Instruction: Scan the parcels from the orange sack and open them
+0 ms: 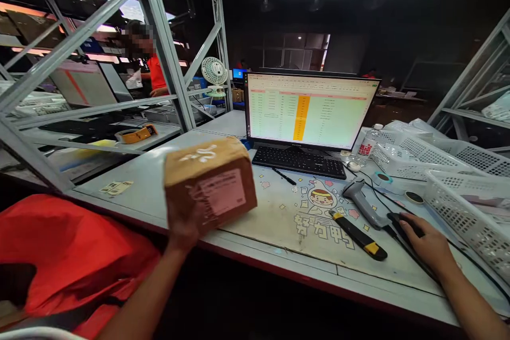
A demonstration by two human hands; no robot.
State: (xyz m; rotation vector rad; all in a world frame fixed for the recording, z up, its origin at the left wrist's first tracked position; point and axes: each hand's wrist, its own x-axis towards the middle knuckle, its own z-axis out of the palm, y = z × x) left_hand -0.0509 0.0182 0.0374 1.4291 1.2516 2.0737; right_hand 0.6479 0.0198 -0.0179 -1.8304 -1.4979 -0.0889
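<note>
My left hand (184, 228) holds a small brown cardboard box (210, 185) from below, lifted over the front edge of the grey desk (143, 180); a pink shipping label faces me. My right hand (426, 241) rests on a black computer mouse (404, 223) at the right. Just left of it lie a grey barcode scanner (360, 199) and a black and yellow utility knife (356, 234) on a cartoon desk mat (303, 223).
A monitor (308, 111) showing a spreadsheet stands behind a black keyboard (298, 162). White mesh baskets (458, 191) crowd the right. A red bag (71, 255) sits at lower left. Metal shelving (167, 53), a tape dispenser (135, 134) and a person in red (153, 71) are at the left.
</note>
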